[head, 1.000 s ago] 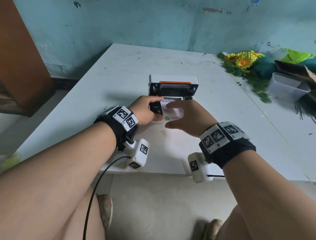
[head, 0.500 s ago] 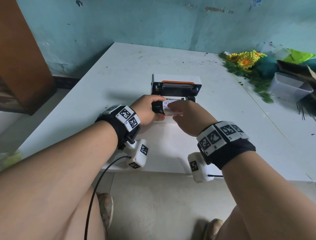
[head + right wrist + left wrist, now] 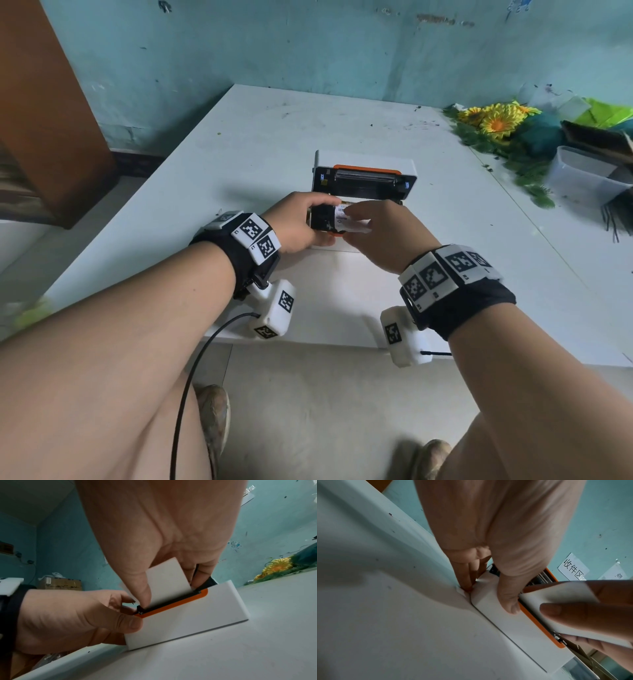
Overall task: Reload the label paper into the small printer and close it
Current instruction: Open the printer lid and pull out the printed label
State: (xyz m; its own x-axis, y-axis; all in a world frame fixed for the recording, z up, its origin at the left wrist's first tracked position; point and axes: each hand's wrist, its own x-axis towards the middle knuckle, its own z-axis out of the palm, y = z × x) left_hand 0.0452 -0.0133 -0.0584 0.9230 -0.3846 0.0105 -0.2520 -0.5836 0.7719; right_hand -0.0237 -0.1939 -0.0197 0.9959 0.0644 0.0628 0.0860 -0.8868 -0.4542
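The small white printer [image 3: 325,224] with orange trim stands on the white table [image 3: 239,164], its lid [image 3: 364,176] raised at the back. My left hand [image 3: 308,219] grips the body's left end, thumb [image 3: 508,599] on the front face. My right hand [image 3: 356,219] pinches the loose end of the white label paper [image 3: 349,222], which comes up out of the open bay. In the left wrist view the printer [image 3: 513,626] shows the paper [image 3: 556,597] over its orange rim. The right wrist view has the paper [image 3: 166,580] above the printer [image 3: 188,622]. The roll itself is hidden.
Artificial sunflowers and greenery [image 3: 496,120] and a clear plastic tub [image 3: 582,174] lie at the table's back right. A brown cabinet [image 3: 44,102] stands to the left. The table's near edge runs just under my wrists.
My right hand's fingers have curled onto the paper's loose end and drawn it up off the printer's front face. My left hand has kept its hold on the printer.
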